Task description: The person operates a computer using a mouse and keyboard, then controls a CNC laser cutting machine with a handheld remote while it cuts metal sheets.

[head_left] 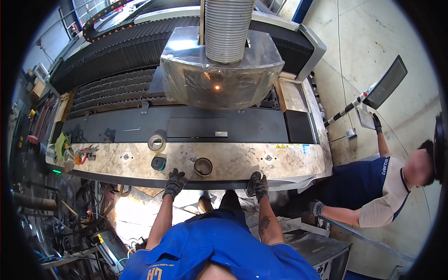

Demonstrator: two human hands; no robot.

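Observation:
My left hand (175, 182), in a dark patterned knit glove, lies with its fingers over the front edge of the machine's worn, stained ledge (228, 163). My right hand (259, 185), gloved alike, rests on the same edge further right, fingers apart. A small dark shape beside its palm is too unclear to name. Close to my left hand sit a black and teal tape measure (158, 163) and a brown tape roll (203, 167). Behind them a lighter tape roll (157, 143) stands at the ledge's back edge.
A laser cutting machine's shiny, plastic-wrapped head (219, 84) carries a ribbed hose (228, 30); a bright orange spot glows there. Pliers (86, 153) lie on the ledge's left end. At right, a co-worker (354, 186) in gloves reaches toward a panel below a screen (386, 83). Clutter fills the left.

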